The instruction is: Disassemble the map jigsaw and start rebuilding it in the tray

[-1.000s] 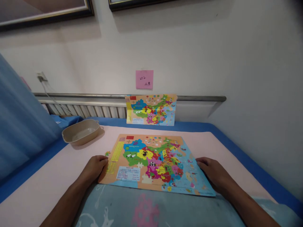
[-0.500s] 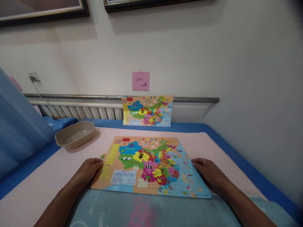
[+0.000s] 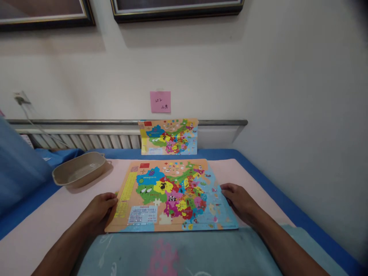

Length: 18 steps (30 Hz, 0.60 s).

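Nearest me in the head view is a blue-green cloth (image 3: 201,253) with a pink pattern. The puzzle (image 3: 184,195) sits just past it, between my two hands, over the pink sheet (image 3: 46,230) on the bed (image 3: 225,154). My left hand (image 3: 99,209) is mostly closed, fingers curled at the puzzle's left edge; my right hand (image 3: 238,199) is nearly closed too, with fingertips at its right edge. How firmly they pinch I can't tell. To hold it well, I'd keep both sides level and the pressure even, without bowing it, so no pieces pop loose.

Counting outward, I get one cloth, one puzzle with two pale gaps (image 3: 166,218), one tan dish (image 3: 80,168) at left, one map sheet (image 3: 169,136) upright at one rail (image 3: 71,122), one pink note (image 3: 160,102) above and two picture frames (image 3: 178,14).
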Motion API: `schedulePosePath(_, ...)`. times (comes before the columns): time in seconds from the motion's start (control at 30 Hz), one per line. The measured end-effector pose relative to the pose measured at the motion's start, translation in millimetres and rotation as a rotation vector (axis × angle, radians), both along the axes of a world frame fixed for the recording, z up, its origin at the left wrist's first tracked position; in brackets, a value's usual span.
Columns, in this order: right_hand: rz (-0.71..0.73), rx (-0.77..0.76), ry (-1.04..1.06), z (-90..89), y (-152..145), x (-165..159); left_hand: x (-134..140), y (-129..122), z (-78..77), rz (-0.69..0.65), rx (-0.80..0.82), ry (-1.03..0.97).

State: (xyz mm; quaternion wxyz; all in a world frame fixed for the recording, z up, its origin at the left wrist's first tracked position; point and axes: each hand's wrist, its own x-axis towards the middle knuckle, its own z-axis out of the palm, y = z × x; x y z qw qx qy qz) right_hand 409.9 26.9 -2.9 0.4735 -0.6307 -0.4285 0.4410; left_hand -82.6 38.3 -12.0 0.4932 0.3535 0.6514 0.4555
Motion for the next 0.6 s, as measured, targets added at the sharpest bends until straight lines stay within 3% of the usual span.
schedulePosePath(0.23, -0.051, 0.075, -0.018, 25.1, 15.7, -2.6, 2.8, 24.3, 16.0, -0.103, 0.07, 0.147)
schedulePosePath(0.6, -0.132, 0.137, -0.023, 28.5, 22.2, -2.3, 9.0, 50.6, 8.9, -0.119, 0.203, 0.214)
